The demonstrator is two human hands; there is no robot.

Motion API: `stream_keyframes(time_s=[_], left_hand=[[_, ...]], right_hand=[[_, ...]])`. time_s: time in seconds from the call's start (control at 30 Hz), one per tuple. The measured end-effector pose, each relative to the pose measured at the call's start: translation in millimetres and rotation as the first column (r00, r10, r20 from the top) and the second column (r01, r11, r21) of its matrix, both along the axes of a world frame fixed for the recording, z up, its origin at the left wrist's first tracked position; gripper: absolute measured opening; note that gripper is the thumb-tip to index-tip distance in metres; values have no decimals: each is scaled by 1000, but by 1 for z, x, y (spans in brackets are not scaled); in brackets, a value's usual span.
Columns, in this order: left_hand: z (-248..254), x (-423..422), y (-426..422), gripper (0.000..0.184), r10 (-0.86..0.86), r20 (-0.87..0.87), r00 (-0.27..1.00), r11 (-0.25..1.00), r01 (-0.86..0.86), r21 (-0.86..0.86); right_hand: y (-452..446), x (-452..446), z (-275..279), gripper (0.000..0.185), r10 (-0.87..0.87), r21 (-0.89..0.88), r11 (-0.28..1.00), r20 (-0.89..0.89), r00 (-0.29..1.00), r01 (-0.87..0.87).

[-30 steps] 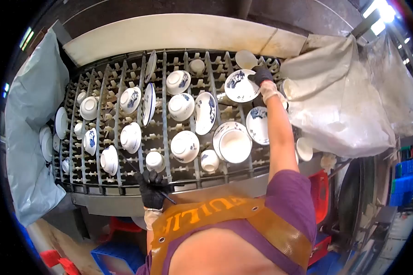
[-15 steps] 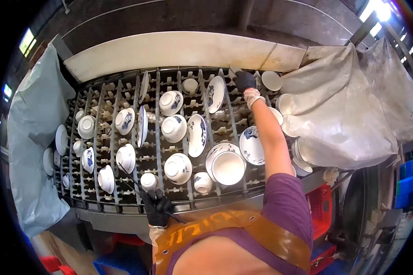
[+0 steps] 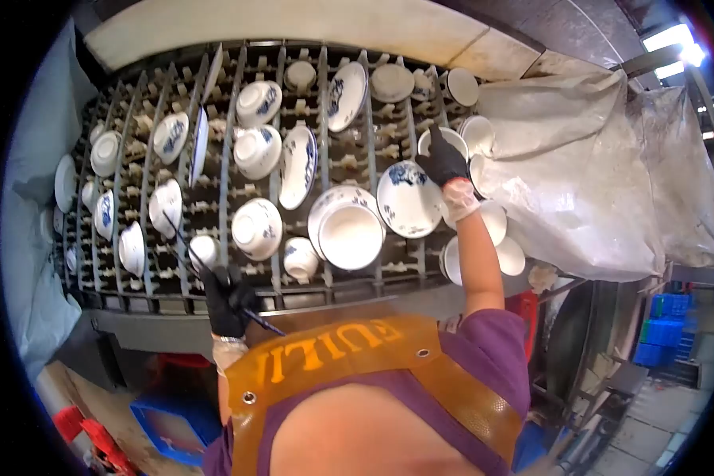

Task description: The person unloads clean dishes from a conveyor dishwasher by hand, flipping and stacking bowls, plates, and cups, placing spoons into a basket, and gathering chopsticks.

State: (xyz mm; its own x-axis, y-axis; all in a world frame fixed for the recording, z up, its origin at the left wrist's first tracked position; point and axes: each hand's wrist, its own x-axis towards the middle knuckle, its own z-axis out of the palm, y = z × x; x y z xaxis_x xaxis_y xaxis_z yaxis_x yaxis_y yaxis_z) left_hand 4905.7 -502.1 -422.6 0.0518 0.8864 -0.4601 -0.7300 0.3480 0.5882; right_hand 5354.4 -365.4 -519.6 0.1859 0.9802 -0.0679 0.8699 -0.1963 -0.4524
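Observation:
My left hand (image 3: 230,301), in a black glove, is closed around a thin dark rod (image 3: 182,242) at the front edge of the rack. The rod slants up towards a tilted white bowl (image 3: 165,208); a small cup (image 3: 204,251) sits just above that hand. My right hand (image 3: 444,163), gloved in black with a pale cuff, reaches over the right side and grips a white bowl (image 3: 457,136), its fingers partly inside the rim. Beside it leans a blue-patterned plate (image 3: 408,208). A large white bowl (image 3: 349,238) rests against another dish farther left.
Several bowls, cups and oval dishes stand tilted on the pegged conveyor rack (image 3: 293,300). A plastic curtain (image 3: 563,182) hangs on the right, another (image 3: 36,198) on the left. A pale board (image 3: 309,24) borders the back. Blue crates (image 3: 178,428) are below.
My right hand has left the dish at the back and come nearer, to the white bowl. My left hand still holds the rod. The camera view has tilted and shifted.

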Motion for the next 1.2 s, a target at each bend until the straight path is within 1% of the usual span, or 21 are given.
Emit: stream_keyframes(time_s=[0.07,0.17,0.2,0.23,0.33,0.43,0.47,0.5,0.53,0.57,0.63,0.67,0.7,0.77,0.83,0.9,0.97,1.0,1.1,1.13,1.2], left_hand=[[-1,1,2,38,-131,-53,990,987,135,86],[5,18,-5,40,0,-308,951,999,10,31],[-2,12,1,41,-138,-35,990,975,142,174],[-4,9,-3,41,-130,-70,989,973,140,181],[-8,15,-6,40,-82,-126,989,972,107,209],[-11,22,-7,40,-117,-233,966,962,168,217],[-11,23,-7,40,-124,-195,973,968,161,191],[-10,25,-9,40,-117,-187,975,969,154,193],[-8,27,-7,39,-122,-215,969,964,168,208],[-7,29,-6,39,-122,-244,962,959,178,221],[-7,31,-10,36,-123,-144,982,971,148,186],[-8,32,-10,36,-125,-177,976,970,158,185],[-10,34,-10,35,-129,-209,969,968,169,183],[-13,36,-11,34,-155,-194,969,967,189,172],[-11,43,-13,34,-151,-157,976,975,173,138],[-19,42,-11,34,-206,-159,965,958,232,169],[-20,48,-12,34,-232,-157,960,944,261,201],[-18,52,-16,34,-204,-238,949,951,250,182],[-28,51,-14,35,-253,-130,959,939,275,205],[-17,60,-15,35,-240,-131,962,932,266,245],[-15,67,-17,35,-194,-210,958,936,245,254]], right_hand=[[8,-14,8,65,72,-11,997,138,988,-71],[26,-16,5,39,175,21,983,217,960,-184],[35,-15,3,29,112,182,972,205,972,-150],[39,-2,6,30,51,223,971,160,986,-87],[69,37,7,33,-46,272,950,-361,931,153],[82,40,-18,33,-4,201,919,-856,518,339],[81,34,-10,38,-238,-49,958,-681,692,281],[75,39,-29,38,62,199,980,-217,974,-18],[59,31,-37,36,33,106,994,-114,993,-21],[55,31,-57,38,205,34,979,-268,941,-203],[4,-16,17,41,372,-178,877,-337,865,-447],[-9,-20,5,38,424,20,903,-203,883,-429],[-11,-19,14,38,431,14,899,-201,880,-438],[-11,-14,41,35,312,-294,835,-443,840,-465],[-10,-12,61,30,356,-225,861,-374,856,-456],[-1,-14,81,31,190,-224,929,-394,899,-294],[15,-21,84,37,286,114,952,-8,958,-284],[22,-26,79,44,206,322,921,76,975,-220],[12,-61,97,32,222,367,924,-297,929,-103],[1,-72,99,29,343,420,881,-253,905,-217],[-19,-97,90,32,430,214,894,-153,890,-395]])
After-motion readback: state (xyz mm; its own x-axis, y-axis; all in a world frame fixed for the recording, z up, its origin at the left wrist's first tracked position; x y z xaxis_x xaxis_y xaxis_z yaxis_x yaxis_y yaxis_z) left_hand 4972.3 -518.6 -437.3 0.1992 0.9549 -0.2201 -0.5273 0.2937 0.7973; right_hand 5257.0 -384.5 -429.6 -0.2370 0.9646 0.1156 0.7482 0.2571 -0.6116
